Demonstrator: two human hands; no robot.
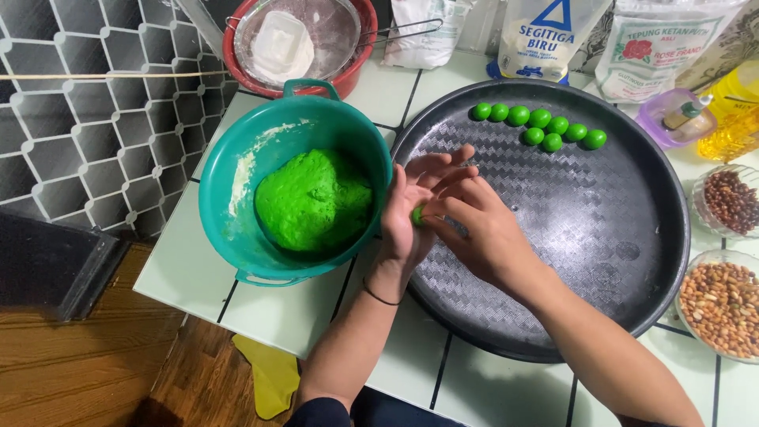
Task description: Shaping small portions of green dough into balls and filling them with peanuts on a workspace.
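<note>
A: so what's being held here? A small green dough piece (pixel 417 215) is being pressed between the two palms, right over the near-left rim of the big round black tray (pixel 601 261). The left hand (pixel 405 213) is being kept flat and upright beside it, fingers loosely stretched, and the right hand (pixel 474 225) is being laid across it, so the piece is being sandwiched, not clenched

B: yep, only a sliver of green is being shown between them. The large green dough lump (pixel 315 202) is being kept in the teal bowl (pixel 229 170), just left of the hands on the tiled worktop (pixel 265 312). Finished green balls (pixel 540 126) are being lined up at the tray's far side, well apart from the hands. Two glass bowls of peanuts (pixel 721 304) are being kept at the right edge
</note>
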